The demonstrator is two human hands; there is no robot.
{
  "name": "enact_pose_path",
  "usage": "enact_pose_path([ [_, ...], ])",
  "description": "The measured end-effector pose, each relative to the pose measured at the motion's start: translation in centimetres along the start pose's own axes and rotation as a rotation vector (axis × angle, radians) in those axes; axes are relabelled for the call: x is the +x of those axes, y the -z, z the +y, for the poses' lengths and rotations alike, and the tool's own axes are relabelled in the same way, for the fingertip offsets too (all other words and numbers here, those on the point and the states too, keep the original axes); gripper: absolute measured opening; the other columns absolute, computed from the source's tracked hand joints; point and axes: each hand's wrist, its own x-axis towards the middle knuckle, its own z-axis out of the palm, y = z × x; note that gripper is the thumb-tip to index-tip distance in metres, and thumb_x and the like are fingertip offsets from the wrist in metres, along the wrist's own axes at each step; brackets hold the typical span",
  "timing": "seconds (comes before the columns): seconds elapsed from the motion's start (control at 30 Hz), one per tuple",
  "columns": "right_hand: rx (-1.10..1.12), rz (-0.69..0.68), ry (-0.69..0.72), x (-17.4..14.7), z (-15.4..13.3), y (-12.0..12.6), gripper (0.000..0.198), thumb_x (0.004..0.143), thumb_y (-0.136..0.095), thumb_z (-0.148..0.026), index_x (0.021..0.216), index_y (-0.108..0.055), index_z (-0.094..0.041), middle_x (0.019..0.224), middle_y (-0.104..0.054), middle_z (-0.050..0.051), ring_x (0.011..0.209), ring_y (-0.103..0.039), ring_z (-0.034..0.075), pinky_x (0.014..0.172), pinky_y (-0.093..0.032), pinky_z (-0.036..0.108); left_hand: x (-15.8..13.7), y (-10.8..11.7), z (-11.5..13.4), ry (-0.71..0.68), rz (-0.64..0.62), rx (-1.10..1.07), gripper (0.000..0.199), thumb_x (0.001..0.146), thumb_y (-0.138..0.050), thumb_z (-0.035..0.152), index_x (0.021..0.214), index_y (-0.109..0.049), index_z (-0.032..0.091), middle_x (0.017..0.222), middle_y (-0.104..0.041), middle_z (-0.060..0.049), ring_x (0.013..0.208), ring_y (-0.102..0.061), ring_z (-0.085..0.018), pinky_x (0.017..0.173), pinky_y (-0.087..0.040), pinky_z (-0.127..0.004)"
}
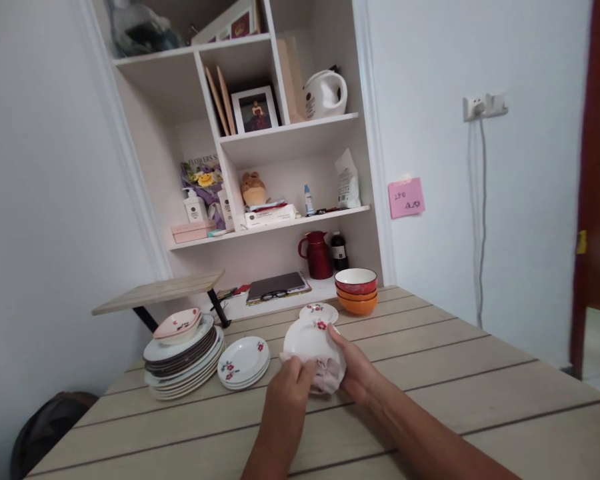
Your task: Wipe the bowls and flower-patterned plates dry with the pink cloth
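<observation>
My right hand (353, 367) grips the right edge of a white plate (307, 341) with red flowers, its thumb lying on the face. Tilted towards me, the plate is held above the table. My left hand (291, 385) is closed on a pale pink cloth (326, 375) pressed against the plate's lower part. Just behind, another flowered plate (316, 311) lies flat on the table, partly covered from view. To the left of my hands sits a short stack of the same small flowered plates (244, 360).
A tall stack of plates (184, 367) with a square bowl (177, 325) on top stands at the left, beside a small raised shelf (160, 292). Stacked bowls (356, 293), red over orange, stand at the back right. Behind are a red jug (319, 256) and a laptop (276, 287).
</observation>
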Motion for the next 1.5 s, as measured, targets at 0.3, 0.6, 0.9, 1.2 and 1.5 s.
enact_pose_path([
  [0.3,-0.042,-0.119,-0.189,0.0,3.9,-1.0,0.049,0.092,-0.053,-0.052,0.112,-0.067,-0.009,0.093,-0.078,0.014,0.084,-0.074,0.025,0.088,-0.053,0.04,0.6,1.2,-1.2,0.094,0.104,0.106,0.026,0.098,-0.039,0.013,0.109,-0.062,0.016,0.086,-0.059,-0.004,0.077,-0.057,-0.019,0.069,-0.047,-0.029],
  [0.6,0.046,-0.124,-0.095,0.6,0.3,1.0,0.062,0.094,-0.046,-0.056,0.126,-0.058,-0.005,0.105,-0.076,0.02,0.097,-0.072,0.029,0.095,-0.049,0.044,0.4,0.9,-0.2,0.083,-0.011,0.04,0.02,0.094,-0.048,0.01,0.102,-0.065,0.019,0.081,-0.061,-0.002,0.073,-0.059,-0.018,0.064,-0.048,-0.028],
  [0.9,-0.016,-0.111,-0.191,-0.7,3.0,-1.3,0.048,0.094,-0.054,-0.048,0.115,-0.065,-0.006,0.098,-0.078,0.016,0.091,-0.074,0.026,0.093,-0.051,0.04,1.1,1.3,0.1,0.18,0.122,-0.051,0.028,0.098,-0.039,0.015,0.103,-0.067,0.02,0.096,-0.064,-0.005,0.086,-0.061,-0.017,0.076,-0.051,-0.028],
  [1.2,0.048,-0.194,-0.055,0.7,0.0,1.0,0.066,0.092,-0.048,-0.057,0.133,-0.053,-0.006,0.111,-0.074,0.019,0.104,-0.07,0.03,0.1,-0.047,0.046,1.7,1.1,0.8,0.14,0.323,0.127,0.016,0.092,-0.058,0.018,0.089,-0.071,0.026,0.114,-0.064,-0.007,0.11,-0.055,-0.026,0.103,-0.035,-0.049],
  [1.5,-0.15,0.001,-0.122,-0.6,2.1,-0.7,0.052,0.092,-0.052,-0.056,0.109,-0.067,-0.009,0.084,-0.079,0.013,0.076,-0.074,0.026,0.083,-0.054,0.041,0.9,2.0,0.4,0.171,-0.033,0.196,0.023,0.087,-0.063,0.012,0.105,-0.066,0.025,0.083,-0.059,-0.001,0.074,-0.055,-0.019,0.066,-0.042,-0.031],
])
